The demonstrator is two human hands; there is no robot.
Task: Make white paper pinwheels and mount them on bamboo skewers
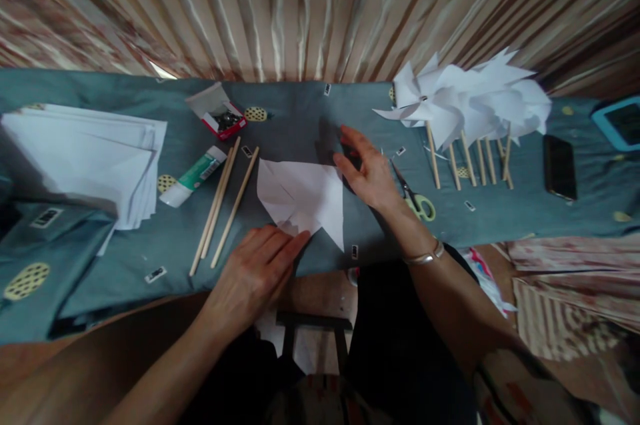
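Observation:
A white sheet of paper [320,191] with slits and folded-in corners lies in front of me on the cloth-covered table. My left hand [257,265] is closed on its lower edge, the thumb and fingertips at the folded part. Just past the paper's right side, my right hand [367,171] hovers with thumb and fingers apart, and nothing shows between them. Scissors with pale green handles [423,206] lie open beside my right wrist. Three wooden sticks [235,208] rest left of the paper.
An opened red box of small metal pins [227,121] and a glue tube [195,177] sit left of centre. Stacked white paper [85,158] lies far left. Several paper pinwheels [470,101] on sticks are piled back right, near a phone [560,168] and a blue-framed device [617,125].

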